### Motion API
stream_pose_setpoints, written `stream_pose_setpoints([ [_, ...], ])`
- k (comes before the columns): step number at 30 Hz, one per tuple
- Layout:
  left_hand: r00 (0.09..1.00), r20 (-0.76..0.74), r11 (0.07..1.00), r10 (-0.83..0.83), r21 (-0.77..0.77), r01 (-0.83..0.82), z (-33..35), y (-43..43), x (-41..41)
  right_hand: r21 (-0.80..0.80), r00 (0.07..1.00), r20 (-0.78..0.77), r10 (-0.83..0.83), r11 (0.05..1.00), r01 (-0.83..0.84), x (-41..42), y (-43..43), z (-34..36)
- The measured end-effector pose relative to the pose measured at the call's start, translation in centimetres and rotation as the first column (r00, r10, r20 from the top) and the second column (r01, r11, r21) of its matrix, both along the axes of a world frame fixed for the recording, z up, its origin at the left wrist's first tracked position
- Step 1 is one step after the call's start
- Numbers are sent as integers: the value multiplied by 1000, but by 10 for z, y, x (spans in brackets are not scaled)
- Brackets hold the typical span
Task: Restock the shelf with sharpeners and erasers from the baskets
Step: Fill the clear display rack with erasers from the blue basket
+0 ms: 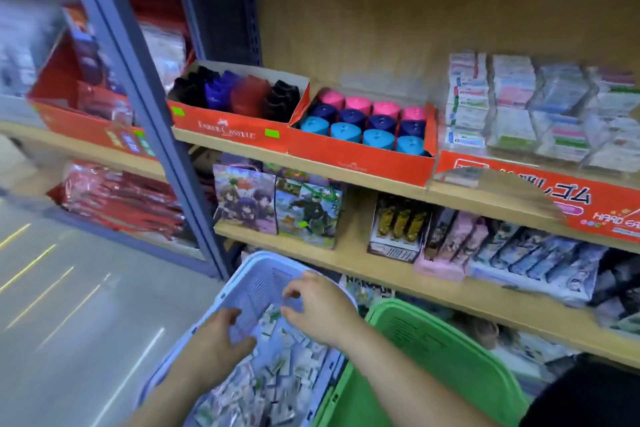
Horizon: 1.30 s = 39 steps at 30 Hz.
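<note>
Head view. Held both hands down inside a lilac slatted plastic basket [263, 274] in front of the wooden shelf [485, 204], with a green plastic basket [450, 350] touching its right side. Saw a loose heap of small wrapped white erasers [287, 374] across the lilac basket's bottom.

Rested the left hand [221, 333] on that heap near the basket's left wall, fingers curled downward and thumb spread. Could not tell through the blur whether clamped on an eraser. Held the right hand [318, 305] just above the heap toward the basket's far rim, fingers bent, thumb and forefinger tips close together. Could not tell whether pinching anything.

Noted three containers side by side along the front edge of the shelf's upper board:
- At the left end, an orange Faber-Castell cardboard tray [225, 128] of black, blue and red sharpeners [235, 94].
- Touching it on the right, a second orange cardboard tray [360, 159] packed with upright barrel sharpeners [363, 121] in rows: pink at the back, navy in the middle, light blue in front.
- Toward the right end, an orange printed eraser box [554, 198] carrying stacked wrapped eraser packs [540, 111].
</note>
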<state>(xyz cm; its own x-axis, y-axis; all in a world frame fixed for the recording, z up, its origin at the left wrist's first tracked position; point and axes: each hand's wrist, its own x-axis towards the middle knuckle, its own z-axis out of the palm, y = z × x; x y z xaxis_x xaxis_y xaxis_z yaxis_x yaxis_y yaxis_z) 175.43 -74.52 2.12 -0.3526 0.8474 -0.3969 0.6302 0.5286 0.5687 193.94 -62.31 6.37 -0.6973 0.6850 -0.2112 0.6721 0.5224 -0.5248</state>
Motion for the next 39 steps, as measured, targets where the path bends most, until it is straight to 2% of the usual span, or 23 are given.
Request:
stream_pose_setpoints([
  [6, 996, -10, 970, 85, -226, -85, -79, -22, -26, -161, 982, 184, 50, 987, -20, -42, 19, -103],
  [12, 984, 93, 951, 154, -284, -122, -164, -11, -23, -308, 898, 409, 162, 951, -32, -75, 37, -197],
  [14, 982, 84, 948, 171, -285, -140, -189, -2, -21, -326, 867, 465, 179, 945, -21, -83, 43, -224],
  [17, 980, 70, 953, 184, -256, -160, -217, 14, -22, -256, 894, 424, 149, 966, -39, -101, 53, -259],
  [19, 979, 71, 961, 193, -216, -174, -228, 19, -16, -221, 909, 370, 194, 968, -117, -113, 57, -277],
  [21, 983, -12, 964, 184, -192, -183, -234, 19, -8, -161, 897, 365, 251, 966, -205, -118, 60, -293],
  [24, 979, -141, 966, 147, -194, -172, -245, 16, 0, -95, 897, 377, 230, 973, -210, -113, 64, -311],
  [27, 978, -100, 956, 185, -214, -203, -261, 18, -9, -87, 864, 445, 236, 971, -221, -109, 68, -319],
  [31, 975, -52, 935, 218, -274, -224, -272, 18, -14, -5, 909, 381, 170, 983, -181, -109, 64, -325],
  [35, 930, 30, 890, 366, -304, -341, -277, 16, -12, -125, 925, 332, 185, 981, -151, -107, 62, -329],
  [39, 958, 20, 895, 287, -363, -260, -275, 14, -12, -207, 907, 367, 208, 968, -138, -105, 66, -326],
])
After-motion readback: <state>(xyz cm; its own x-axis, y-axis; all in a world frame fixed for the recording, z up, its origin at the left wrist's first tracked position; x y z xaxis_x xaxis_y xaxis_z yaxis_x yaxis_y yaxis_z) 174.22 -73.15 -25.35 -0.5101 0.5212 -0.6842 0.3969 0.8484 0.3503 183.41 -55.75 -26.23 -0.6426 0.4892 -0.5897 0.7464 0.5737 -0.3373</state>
